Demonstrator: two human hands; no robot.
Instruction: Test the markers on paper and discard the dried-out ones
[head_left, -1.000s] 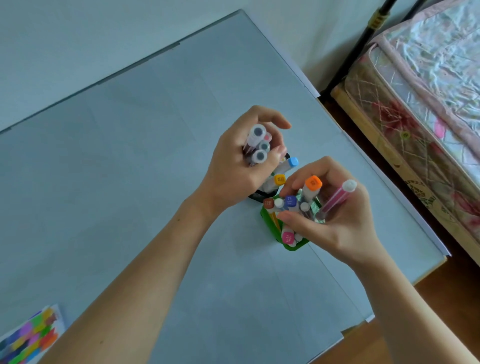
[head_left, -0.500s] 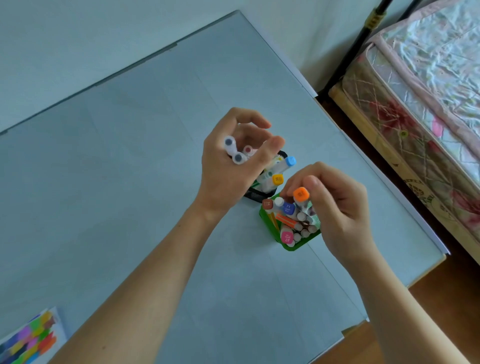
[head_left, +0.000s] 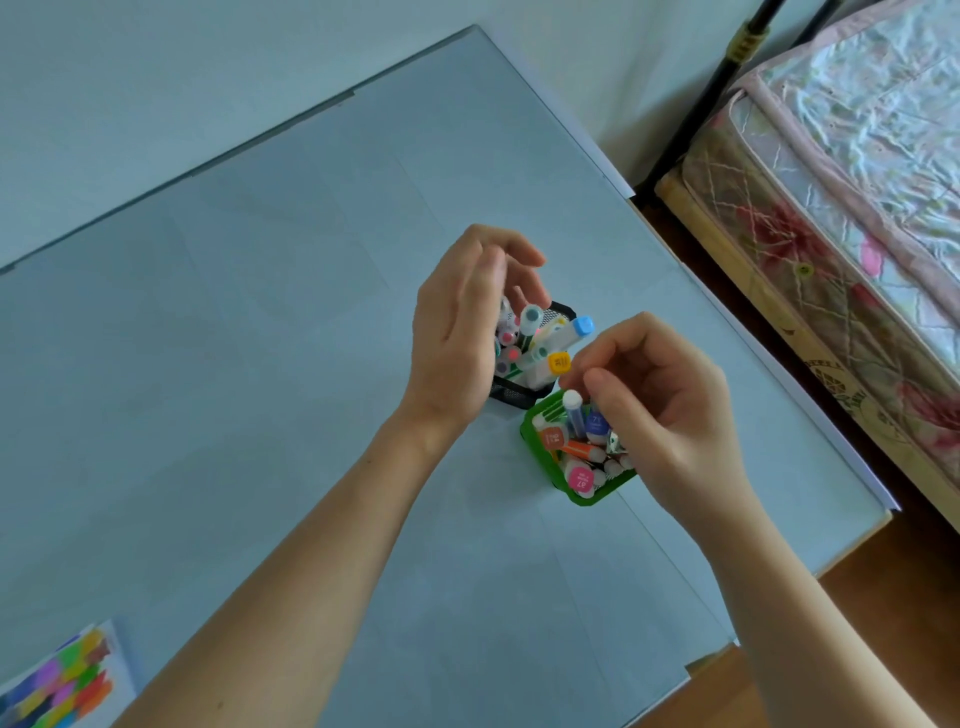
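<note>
A black mesh cup (head_left: 519, 397) stands mid-table with several markers (head_left: 531, 318) upright in it. My left hand (head_left: 462, 338) hovers over its left side with relaxed, loosely bent fingers and holds nothing. Just in front of it to the right is a green cup (head_left: 535, 423), also full of markers, among them an orange one (head_left: 584, 449) lying across the top. My right hand (head_left: 660, 410) is over the green cup with its fingers curled. Its thumb tip is beside a white-capped marker (head_left: 572, 401), and nothing shows between the fingers.
The pale glass-topped table (head_left: 260, 312) ends close to the right of the cups. A sheet of paper with colour swatches (head_left: 62, 686) lies at the bottom left corner. A bed with a patterned mattress (head_left: 831, 234) stands to the right, across a gap of wooden floor.
My left hand lowered its bundle of markers into the black cup and let go. My right hand pushed the orange and pink markers down into the green cup and released them.
</note>
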